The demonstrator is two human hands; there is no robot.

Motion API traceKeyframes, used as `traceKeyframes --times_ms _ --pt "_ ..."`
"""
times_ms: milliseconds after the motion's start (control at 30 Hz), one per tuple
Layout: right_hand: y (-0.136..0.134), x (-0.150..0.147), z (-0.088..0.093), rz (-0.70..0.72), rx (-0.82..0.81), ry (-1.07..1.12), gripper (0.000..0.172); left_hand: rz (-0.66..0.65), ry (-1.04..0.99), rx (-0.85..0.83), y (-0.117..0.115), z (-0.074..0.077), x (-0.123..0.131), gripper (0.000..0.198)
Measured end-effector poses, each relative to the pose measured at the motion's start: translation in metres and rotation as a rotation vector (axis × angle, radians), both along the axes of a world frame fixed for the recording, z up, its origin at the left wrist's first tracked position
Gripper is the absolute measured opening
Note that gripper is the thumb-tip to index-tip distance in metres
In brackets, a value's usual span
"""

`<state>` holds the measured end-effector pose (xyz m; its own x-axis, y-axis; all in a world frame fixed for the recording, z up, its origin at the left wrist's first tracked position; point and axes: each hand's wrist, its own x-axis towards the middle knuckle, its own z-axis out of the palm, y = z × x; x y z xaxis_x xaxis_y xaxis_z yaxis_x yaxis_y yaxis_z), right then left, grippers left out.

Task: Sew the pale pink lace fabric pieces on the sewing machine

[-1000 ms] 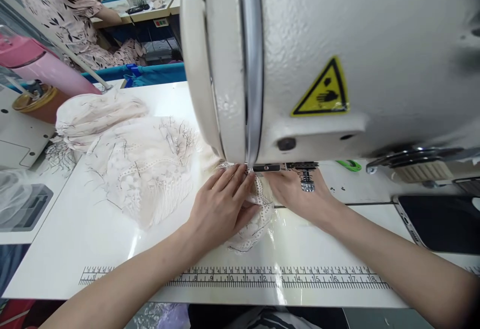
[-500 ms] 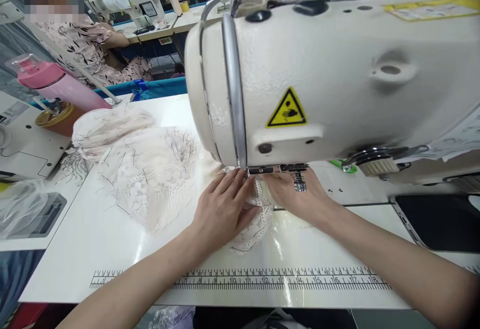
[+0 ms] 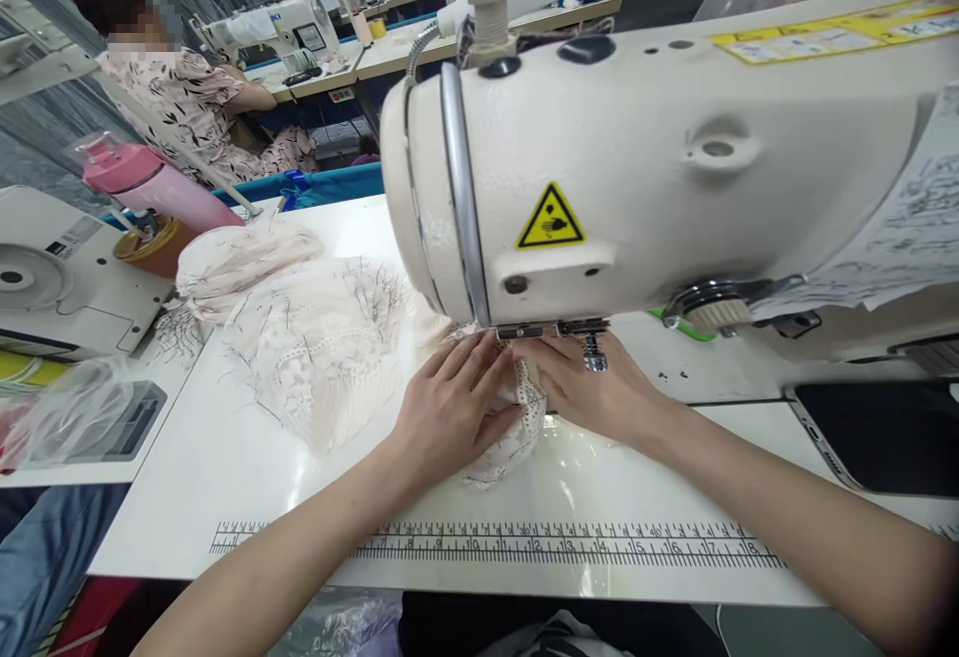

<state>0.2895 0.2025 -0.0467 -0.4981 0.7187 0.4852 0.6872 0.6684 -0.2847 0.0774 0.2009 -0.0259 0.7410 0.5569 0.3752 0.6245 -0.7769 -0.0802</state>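
Note:
A cream lace fabric (image 3: pixel 322 337) with dark loose threads is bunched on the white sewing table, its edge running under the head of the sewing machine (image 3: pixel 599 168). My left hand (image 3: pixel 450 397) lies on the lace below the needle area, fingers close together and pressing it down, thumb toward the right. Just right of it, my right hand (image 3: pixel 588 382) touches the lace edge, its fingertips partly hidden beneath the machine head. The needle and presser foot are mostly hidden.
A printed ruler (image 3: pixel 479 544) runs along the table front. A phone (image 3: pixel 884 437) lies at right. Back left are a pink bottle (image 3: pixel 157 178) and a brown cup (image 3: pixel 157 246). A person (image 3: pixel 180 103) sits beyond near other machines. A plastic bag (image 3: pixel 82 407) is at left.
The camera view has shifted, so the scene sits slightly differently. My right hand's fingers have come a little closer to my left hand; the lace stays nearly in place.

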Motion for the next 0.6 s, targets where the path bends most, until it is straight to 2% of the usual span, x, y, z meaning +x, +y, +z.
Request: traceKeyframes --times_ms 100,133,200,267,333,400,467,533,600 --pt "-0.001 0.000 0.000 0.071 0.093 -0.077 0.029 -0.151 -0.022 0.088 -0.003 0.019 -0.005 0.026" --pt "-0.001 0.000 0.000 0.125 0.091 -0.076 0.027 -0.213 -0.014 0.102 -0.004 0.025 -0.008 0.027" --pt "0.001 0.001 0.000 0.232 0.036 -0.045 0.024 -0.344 0.021 0.112 -0.010 0.033 -0.016 0.043" --pt "0.004 0.002 -0.001 0.289 -0.023 -0.016 0.025 -0.462 0.100 0.120 -0.019 0.033 -0.027 0.054" --pt "0.005 0.004 -0.002 0.313 -0.067 0.005 0.026 -0.493 0.159 0.126 -0.032 0.030 -0.036 0.038" --pt "0.005 0.004 0.000 0.326 -0.110 0.020 0.025 -0.388 0.104 0.053 -0.044 0.028 -0.042 0.011" --pt "0.004 0.005 0.003 0.342 -0.149 0.034 0.023 -0.193 -0.052 -0.128 -0.053 0.032 -0.045 0.012" --pt "0.002 0.005 0.007 0.352 -0.170 0.057 0.021 -0.015 -0.170 -0.294 -0.053 0.043 -0.044 0.014" --pt "0.002 0.004 0.009 0.351 -0.170 0.101 0.017 0.047 -0.177 -0.370 -0.045 0.055 -0.040 0.015"
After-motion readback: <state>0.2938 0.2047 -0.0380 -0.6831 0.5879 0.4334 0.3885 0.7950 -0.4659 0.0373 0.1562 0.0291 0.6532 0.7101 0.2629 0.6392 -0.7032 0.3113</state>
